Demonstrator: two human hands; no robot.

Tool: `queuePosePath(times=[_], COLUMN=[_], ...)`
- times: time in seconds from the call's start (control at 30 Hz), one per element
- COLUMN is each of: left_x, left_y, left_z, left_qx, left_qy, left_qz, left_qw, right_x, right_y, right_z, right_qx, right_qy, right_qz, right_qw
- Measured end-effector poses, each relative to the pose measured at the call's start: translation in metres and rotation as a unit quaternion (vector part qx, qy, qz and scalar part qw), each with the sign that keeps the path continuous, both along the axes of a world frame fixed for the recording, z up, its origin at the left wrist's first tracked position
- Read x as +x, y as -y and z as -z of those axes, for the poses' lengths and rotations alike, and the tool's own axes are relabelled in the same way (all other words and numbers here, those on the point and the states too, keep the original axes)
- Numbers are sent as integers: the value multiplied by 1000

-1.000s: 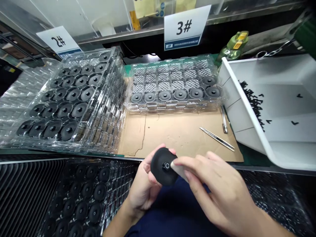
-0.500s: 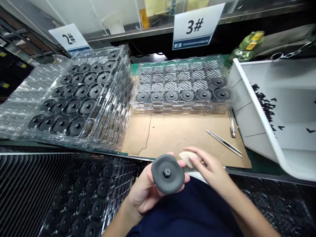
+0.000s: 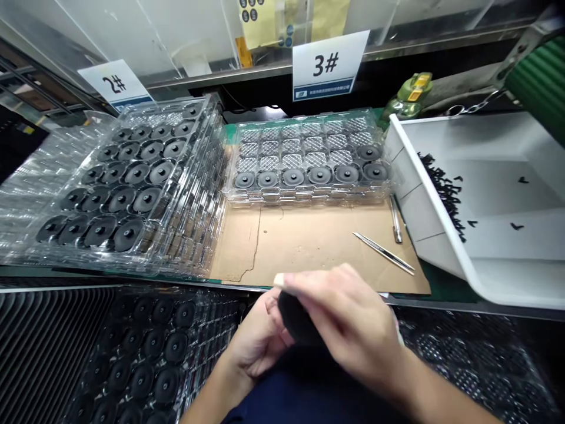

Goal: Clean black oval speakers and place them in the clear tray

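My left hand (image 3: 258,338) grips a round-cornered black disc-shaped part (image 3: 296,321) near my lap, its face now tilted and partly covered. Over it lies my right hand (image 3: 348,318), fingers closed together on a cream-white pad (image 3: 279,280), of which only a small end shows past the fingertips. The right hand is slightly blurred and hides where the pad meets the part. Tweezers (image 3: 383,253) lie on the brown cardboard (image 3: 304,235) beyond my hands.
A clear tray (image 3: 309,191) with several black parts sits at the back, beside a stack of filled trays (image 3: 176,218). At right stand a white bin (image 3: 441,235) of small black pieces and a green bottle (image 3: 408,97). A metal tool (image 3: 396,221) lies near the bin.
My right hand has moved left with the pad, from beside the black part to over it. The part has tipped, so its face is mostly hidden. The camera view has shifted slightly.
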State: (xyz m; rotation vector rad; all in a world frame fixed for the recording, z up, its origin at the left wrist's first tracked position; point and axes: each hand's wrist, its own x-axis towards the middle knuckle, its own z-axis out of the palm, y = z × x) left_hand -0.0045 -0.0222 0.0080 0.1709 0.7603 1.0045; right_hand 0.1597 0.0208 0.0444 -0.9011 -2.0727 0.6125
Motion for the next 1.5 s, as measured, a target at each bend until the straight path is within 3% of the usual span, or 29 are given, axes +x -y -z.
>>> queuePosePath(times=[0.13, 0.23, 0.3, 0.43, 0.53, 0.6, 0.63, 0.7, 0.8, 0.9, 0.97, 1.1, 1.23, 1.33, 1.4, 1.5], left_x=[-7, -7, -8, -16, -20, -19, -18, -14, -8, -8, -11, -14, -3, -4, -9, -15], left_y=[7, 6, 5, 3, 4, 3, 2, 0, -4, -7, -9, -10, -9, -9, -10, -10], left_z=[8, 8, 8, 6, 4, 2, 1, -1, -4, -5, -6, -9, -20, -25, -22, -13], left_qx=[1, 10, 11, 24, 47, 47, 46, 49, 61, 69, 76, 110, 115, 109, 101, 81], left_qy=[9, 3, -11, 12, 46, 53, 51, 39, 12, -20, -47, -85, -99, -82, -62, -18], left_qz=[-1, -21, -33, -23, -32, -29, -24, -19, -36, -47, -44, -95, -79, -96, -101, -83], left_qw=[1000, 1000, 999, 999, 997, 997, 997, 998, 997, 996, 995, 986, 985, 986, 988, 993], right_x=[-4, -10, -13, 1, 14, 18, 18, 14, 1, -18, -29, -39, -41, -32, -21, -4], right_y=[-5, -9, -19, -40, -36, -30, -28, -27, -29, -16, -4, 2, -3, 2, 5, 5], right_z=[7, 10, 22, 80, 132, 150, 151, 130, 63, 2, -14, -12, -11, -8, -1, 9], right_qx=[-27, 6, -52, -217, -237, -245, -248, -249, -207, -31, 31, 3, 37, 57, 37, -21], right_qy=[130, 41, 4, 74, 95, 105, 107, 103, 55, -40, -48, 3, -30, -29, 1, 17], right_qz=[45, 1, -13, 103, 163, 174, 174, 176, 166, 91, 15, -75, 5, -30, -35, 18], right_qw=[990, 999, 999, 968, 953, 948, 947, 947, 962, 995, 998, 997, 999, 998, 999, 999])
